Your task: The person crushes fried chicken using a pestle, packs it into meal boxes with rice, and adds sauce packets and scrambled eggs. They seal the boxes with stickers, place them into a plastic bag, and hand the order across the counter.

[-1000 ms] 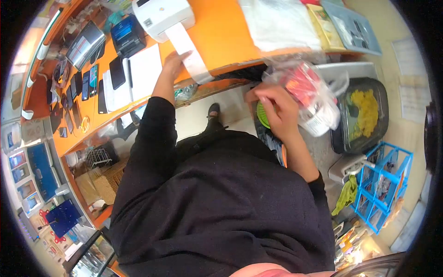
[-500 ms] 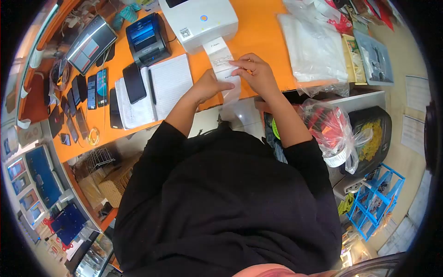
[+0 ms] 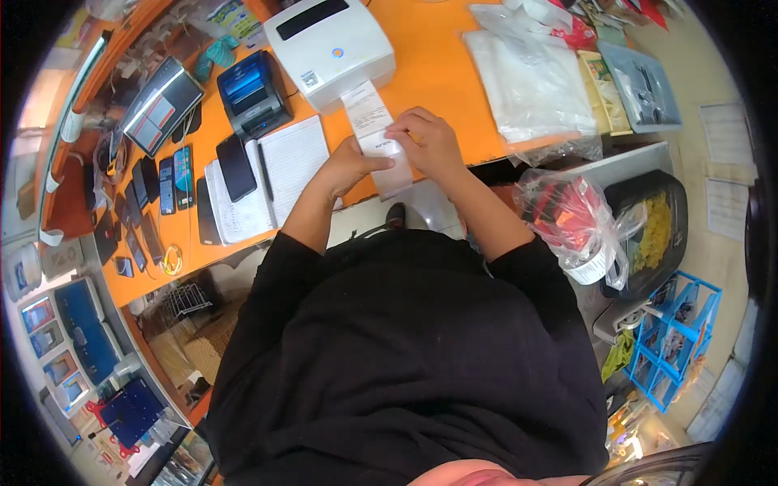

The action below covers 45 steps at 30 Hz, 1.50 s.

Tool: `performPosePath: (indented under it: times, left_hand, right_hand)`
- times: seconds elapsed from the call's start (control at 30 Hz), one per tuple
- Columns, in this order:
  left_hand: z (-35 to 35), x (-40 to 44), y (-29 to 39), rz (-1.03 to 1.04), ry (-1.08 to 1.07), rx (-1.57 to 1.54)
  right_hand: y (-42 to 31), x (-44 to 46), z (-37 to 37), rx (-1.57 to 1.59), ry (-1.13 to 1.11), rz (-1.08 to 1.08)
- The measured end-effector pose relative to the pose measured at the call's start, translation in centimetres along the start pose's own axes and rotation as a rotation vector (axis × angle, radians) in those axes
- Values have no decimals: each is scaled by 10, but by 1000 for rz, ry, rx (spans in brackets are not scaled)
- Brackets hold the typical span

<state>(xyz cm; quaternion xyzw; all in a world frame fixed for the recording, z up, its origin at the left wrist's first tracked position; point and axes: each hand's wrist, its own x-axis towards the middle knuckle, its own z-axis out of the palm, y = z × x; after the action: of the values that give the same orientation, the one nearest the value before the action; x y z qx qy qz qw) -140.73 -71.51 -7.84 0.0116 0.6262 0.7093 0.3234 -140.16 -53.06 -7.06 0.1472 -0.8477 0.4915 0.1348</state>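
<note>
A strip of white printed labels [image 3: 371, 121] comes out of the front of the white label printer [image 3: 332, 50] and hangs over the desk edge. My left hand [image 3: 350, 166] grips the strip at its left side, thumb on top. On the strip's right side my right hand [image 3: 428, 144] pinches it between thumb and fingers. Left of the hands an open notebook [image 3: 296, 166] lies with a black phone [image 3: 236, 168] and a dark pen [image 3: 266, 170] on it. A small black and blue printer [image 3: 253, 93] stands behind the notebook.
Several phones [image 3: 184, 180] and a tilted screen [image 3: 162, 105] stand at the left. Clear plastic bags [image 3: 535, 85] and a grey-blue tray [image 3: 640, 87] lie on the right of the orange desk [image 3: 438, 49]. Below are a tied bag [image 3: 571, 219], a black basin [image 3: 616, 194] and a blue rack [image 3: 677, 340].
My right hand has come from the bag at the right to the label strip. My left hand has stayed at the strip. The view has shifted.
</note>
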Motion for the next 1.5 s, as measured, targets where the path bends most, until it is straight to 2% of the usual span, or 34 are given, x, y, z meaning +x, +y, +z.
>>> performPosePath:
  times: [0.03,0.13,0.33,0.37,0.47,0.53,0.57,0.6,0.63,0.67,0.7,0.73,0.77,0.8,0.83,0.87,0.93,1.0,1.07,1.13,1.2,1.3,1.33,1.4,1.5]
  left_hand:
    - [2,-1,-2,-2,16,17]
    - [14,-3,7,-36,82,46]
    - [32,-1,2,5,135,-102]
    - [35,-2,0,59,135,-116]
    - [38,-8,4,1,195,-70]
    - [35,-18,7,0,197,104]
    - [27,-20,2,7,148,171]
    - [9,-19,-14,51,218,300]
    - [16,-25,-10,-21,348,522]
    - [-1,-21,-23,11,449,603]
    - [16,-26,-18,252,630,993]
    - [48,-33,-2,351,701,992]
    - [74,-38,13,327,498,917]
    - [99,-42,26,301,301,838]
    - [126,-44,34,247,-25,778]
    - [155,-45,41,189,-347,710]
    - [230,-48,51,181,-754,795]
    - [292,-50,51,299,-1019,859]
    - [342,-53,44,484,-1116,912]
    - [381,-54,36,633,-1159,913]
    - [410,-53,27,740,-1148,865]
    - [433,-38,2,1036,-926,956]
    - [438,-33,-5,1069,-829,1122]
    - [441,-24,-17,1114,-621,1449]
    - [427,-10,-34,1005,-633,1553]
  right_hand:
    - [-4,-2,-3,28,-35,76]
    - [-2,0,-11,8,-110,96]
    - [1,8,-14,81,-117,193]
    - [2,5,-14,113,-55,144]
    - [-7,-4,-17,201,112,-10]
    - [-21,-17,-35,215,201,-127]
    - [-34,-32,-53,462,87,27]
    - [-52,-47,-77,709,-20,174]
    - [-73,-65,-110,735,-83,190]
    - [-90,-86,-148,764,-152,204]
    - [-98,-108,-180,817,-122,84]
    - [-104,-132,-213,867,-102,-42]
    - [-115,-155,-252,962,-33,-95]
    - [-116,-180,-278,1218,85,-235]
    - [-109,-202,-309,1214,201,-368]
    - [-110,-219,-337,1301,399,-361]
    - [-91,-269,-386,812,799,-23]
    - [-50,-304,-399,224,1016,450]
    - [-19,-322,-389,276,895,735]
    - [2,-323,-370,403,816,805]
    - [20,-319,-358,515,789,791]
    - [53,-315,-340,610,783,743]
    - [54,-312,-335,661,773,726]
    - [79,-317,-318,511,702,771]
    - [82,-321,-312,765,676,783]
